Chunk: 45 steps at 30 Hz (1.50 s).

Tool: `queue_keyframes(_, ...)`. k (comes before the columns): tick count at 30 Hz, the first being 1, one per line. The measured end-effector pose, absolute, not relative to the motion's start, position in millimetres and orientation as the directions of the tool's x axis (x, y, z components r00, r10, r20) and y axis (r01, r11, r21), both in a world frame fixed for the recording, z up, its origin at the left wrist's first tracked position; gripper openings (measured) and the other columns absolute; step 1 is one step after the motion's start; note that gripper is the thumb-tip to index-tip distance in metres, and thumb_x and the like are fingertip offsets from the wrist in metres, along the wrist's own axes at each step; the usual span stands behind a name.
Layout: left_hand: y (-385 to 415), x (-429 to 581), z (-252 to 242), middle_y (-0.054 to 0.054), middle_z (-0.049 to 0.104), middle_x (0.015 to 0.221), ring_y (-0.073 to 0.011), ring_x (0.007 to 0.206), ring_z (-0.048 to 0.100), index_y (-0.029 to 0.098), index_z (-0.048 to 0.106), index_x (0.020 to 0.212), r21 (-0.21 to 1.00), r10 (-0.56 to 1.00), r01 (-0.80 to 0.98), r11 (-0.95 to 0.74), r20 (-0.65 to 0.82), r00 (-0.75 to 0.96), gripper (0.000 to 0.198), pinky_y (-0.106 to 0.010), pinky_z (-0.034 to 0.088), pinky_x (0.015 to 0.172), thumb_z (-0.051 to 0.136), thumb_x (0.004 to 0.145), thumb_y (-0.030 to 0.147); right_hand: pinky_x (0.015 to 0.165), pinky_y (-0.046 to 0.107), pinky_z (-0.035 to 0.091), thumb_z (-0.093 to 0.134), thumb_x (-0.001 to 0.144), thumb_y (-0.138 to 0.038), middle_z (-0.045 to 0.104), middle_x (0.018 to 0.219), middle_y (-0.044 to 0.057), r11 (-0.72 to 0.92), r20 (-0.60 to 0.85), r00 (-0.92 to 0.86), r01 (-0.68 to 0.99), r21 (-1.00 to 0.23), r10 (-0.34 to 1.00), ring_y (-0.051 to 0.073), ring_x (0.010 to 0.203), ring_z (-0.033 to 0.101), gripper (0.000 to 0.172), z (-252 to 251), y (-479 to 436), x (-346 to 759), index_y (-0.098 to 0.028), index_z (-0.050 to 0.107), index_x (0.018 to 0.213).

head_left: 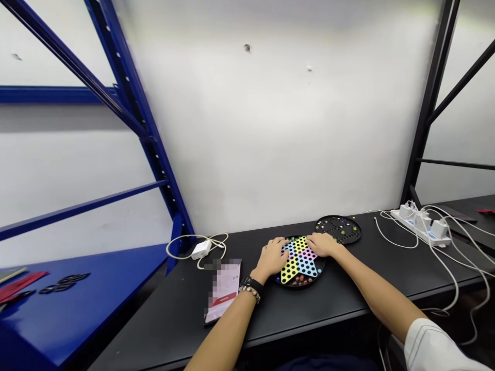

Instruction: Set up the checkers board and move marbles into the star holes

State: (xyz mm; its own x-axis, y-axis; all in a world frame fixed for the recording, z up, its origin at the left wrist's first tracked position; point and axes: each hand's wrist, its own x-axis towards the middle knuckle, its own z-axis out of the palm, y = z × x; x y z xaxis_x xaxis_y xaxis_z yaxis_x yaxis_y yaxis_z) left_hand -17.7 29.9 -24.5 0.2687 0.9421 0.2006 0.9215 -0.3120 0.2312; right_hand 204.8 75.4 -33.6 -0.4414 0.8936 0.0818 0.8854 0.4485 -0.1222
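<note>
L hand (273, 256) & R hand (322, 244) flat on 1 star board (299, 268), fingers spread wide, nothing seen held. Just behind: 1 black round board (339, 229). Left of hands: 1 phone (223, 291), 1 charger (201, 250). Far right: 1 power strip (419, 226).

The head camera looks forward and down, close over the left hand (273, 257) and right hand (322, 244).

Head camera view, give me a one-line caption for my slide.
Left hand and right hand rest on a star-patterned Chinese checkers board, a round black board behind it.
</note>
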Motion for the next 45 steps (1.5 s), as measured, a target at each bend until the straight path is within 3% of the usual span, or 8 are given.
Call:
queue_keyframes(8,31,-18,-26,-0.004,0.053,0.139,-0.0244,0.127,0.047,0.028,0.057,0.128,0.245,0.943,0.918,-0.313,0.196,0.269,0.04,-0.04,0.04,0.104,0.042,0.091,0.03,0.078,0.027,0.04,0.032,0.1,-0.04,0.063,0.104,0.007,0.399,0.131,-0.379,0.898,-0.187,0.916,0.018,0.09,0.062,0.045,-35,72,207,-0.022,0.072,0.09)
queue_keyframes(14,29,-18,-24,-0.004,0.053,0.14,-0.0253,0.126,0.048,0.028,0.057,0.129,0.252,0.945,0.916,-0.312,0.186,0.27,0.04,-0.042,0.041,0.104,0.042,0.091,0.031,0.079,0.029,0.043,0.033,0.099,-0.042,0.068,0.107,0.01,0.387,0.126,-0.368,0.899,-0.202,0.921,0.023,0.097,0.064,0.048,-36,75,206,-0.021,0.075,0.09)
queue_keyframes(25,30,-19,-25,-0.004,0.053,0.139,-0.025,0.126,0.048,0.028,0.057,0.129,0.252,0.944,0.915,-0.315,0.184,0.274,0.041,-0.04,0.042,0.102,0.042,0.091,0.03,0.069,0.03,0.042,0.035,0.097,-0.04,0.074,0.086,0.014,0.315,0.139,-0.295,0.937,-0.153,0.945,0.025,0.081,0.068,0.05,-35,75,205,-0.018,0.074,0.075)
queue_keyframes(30,30,-19,-24,-0.005,0.053,0.139,-0.0255,0.125,0.049,0.027,0.057,0.129,0.253,0.941,0.913,-0.321,0.19,0.279,0.041,-0.041,0.042,0.102,0.041,0.091,0.031,0.065,0.027,0.038,0.031,0.098,-0.041,0.072,0.079,0.011,0.274,0.202,-0.225,0.926,-0.261,0.953,0.02,0.074,0.065,0.054,-34,81,211,-0.019,0.073,0.073)
queue_keyframes(33,30,-19,-23,-0.005,0.053,0.139,-0.0253,0.125,0.049,0.027,0.056,0.129,0.249,0.943,0.914,-0.319,0.183,0.28,0.041,-0.041,0.042,0.102,0.041,0.091,0.031,0.063,0.027,0.037,0.025,0.1,-0.041,0.071,0.077,0.01,0.179,0.284,-0.08,0.921,-0.345,0.956,0.019,0.072,0.064,0.059,-30,88,225,-0.018,0.072,0.073)
queue_keyframes(36,29,-19,-23,-0.005,0.054,0.138,-0.0251,0.125,0.049,0.027,0.057,0.128,0.25,0.939,0.911,-0.327,0.191,0.285,0.04,-0.041,0.041,0.103,0.041,0.092,0.031,0.062,0.028,0.036,0.025,0.1,-0.043,0.071,0.08,0.011,0.05,0.295,0.071,0.922,-0.384,0.953,0.021,0.076,0.065,0.058,-29,92,247,-0.018,0.072,0.076)
queue_keyframes(39,29,-19,-22,-0.004,0.054,0.137,-0.0247,0.125,0.049,0.028,0.057,0.128,0.252,0.939,0.911,-0.327,0.194,0.283,0.04,-0.039,0.04,0.103,0.042,0.091,0.03,0.064,0.028,0.037,0.03,0.099,-0.045,0.07,0.084,0.01,0.018,0.223,0.073,0.924,-0.383,0.972,0.022,0.079,0.064,0.051,-31,92,265,-0.02,0.069,0.078)
queue_keyframes(45,25,-18,-20,-0.007,0.056,0.13,-0.0273,0.121,0.05,0.026,0.059,0.124,0.282,0.945,0.907,-0.313,0.192,0.266,0.046,-0.041,0.039,0.102,0.05,0.088,0.052,0.087,0.037,0.039,0.032,0.099,-0.049,0.063,0.11,0.01,0.075,0.306,0.054,0.916,-0.394,0.951,0.024,0.105,0.056,0.042,-28,86,254,-0.022,0.065,0.098)
